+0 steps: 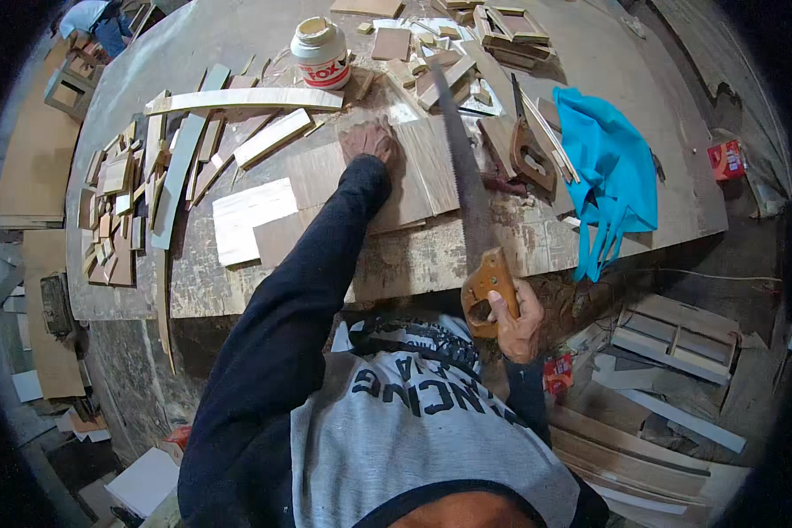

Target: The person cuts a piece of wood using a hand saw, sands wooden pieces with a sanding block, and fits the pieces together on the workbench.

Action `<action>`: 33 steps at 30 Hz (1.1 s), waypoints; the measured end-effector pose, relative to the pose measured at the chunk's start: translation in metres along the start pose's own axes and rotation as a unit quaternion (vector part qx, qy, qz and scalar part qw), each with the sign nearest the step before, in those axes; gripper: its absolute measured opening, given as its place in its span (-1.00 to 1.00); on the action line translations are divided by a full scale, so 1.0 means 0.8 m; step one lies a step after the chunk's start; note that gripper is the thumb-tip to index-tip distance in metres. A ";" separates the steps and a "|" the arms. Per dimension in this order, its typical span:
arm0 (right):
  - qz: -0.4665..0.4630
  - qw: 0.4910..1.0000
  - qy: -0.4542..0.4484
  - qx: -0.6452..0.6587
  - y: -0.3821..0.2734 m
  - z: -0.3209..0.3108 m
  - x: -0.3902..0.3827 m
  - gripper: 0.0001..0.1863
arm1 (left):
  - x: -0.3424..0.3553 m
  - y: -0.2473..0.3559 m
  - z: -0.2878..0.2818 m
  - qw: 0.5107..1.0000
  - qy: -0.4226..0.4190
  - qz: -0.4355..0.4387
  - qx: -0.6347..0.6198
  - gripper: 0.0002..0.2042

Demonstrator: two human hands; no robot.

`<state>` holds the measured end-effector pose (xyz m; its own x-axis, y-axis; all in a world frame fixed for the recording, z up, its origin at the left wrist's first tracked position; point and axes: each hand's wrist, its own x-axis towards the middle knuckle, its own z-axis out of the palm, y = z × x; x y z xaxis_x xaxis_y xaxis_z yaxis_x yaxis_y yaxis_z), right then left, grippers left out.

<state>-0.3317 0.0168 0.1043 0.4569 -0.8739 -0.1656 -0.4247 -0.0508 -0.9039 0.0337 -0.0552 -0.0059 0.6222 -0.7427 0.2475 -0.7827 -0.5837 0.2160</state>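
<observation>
A handsaw [470, 189] is standing beside the right edge of a thin wood panel [418, 172], near the counter's [238, 40] front; can't tell if they're touching. The R hand [519, 321] is clamping its handle [487, 280]; the L hand [370, 143], well apart, is pressing on the panel. Step's prob. sawing or lining up a cut; next move's likely needing a firm L hold & straight blade. Around: white tub [319, 57], wood offcuts [116, 173], 2nd saw [530, 157], blue bag [609, 163].

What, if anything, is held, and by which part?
The right hand holds the handsaw by its wooden handle; the left hand rests on a wooden board.
</observation>
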 end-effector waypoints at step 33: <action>-0.014 0.999 0.010 -0.041 0.007 0.030 -0.069 -0.57 | -0.031 0.010 -0.010 0.997 -0.013 0.040 0.061 -0.62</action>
<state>-0.3403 0.0765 0.0992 0.4540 -0.8811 -0.1325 -0.4746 -0.1133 -0.8729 0.0120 -0.0391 -0.0029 0.5585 -0.7955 0.2350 -0.8267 -0.5571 0.0790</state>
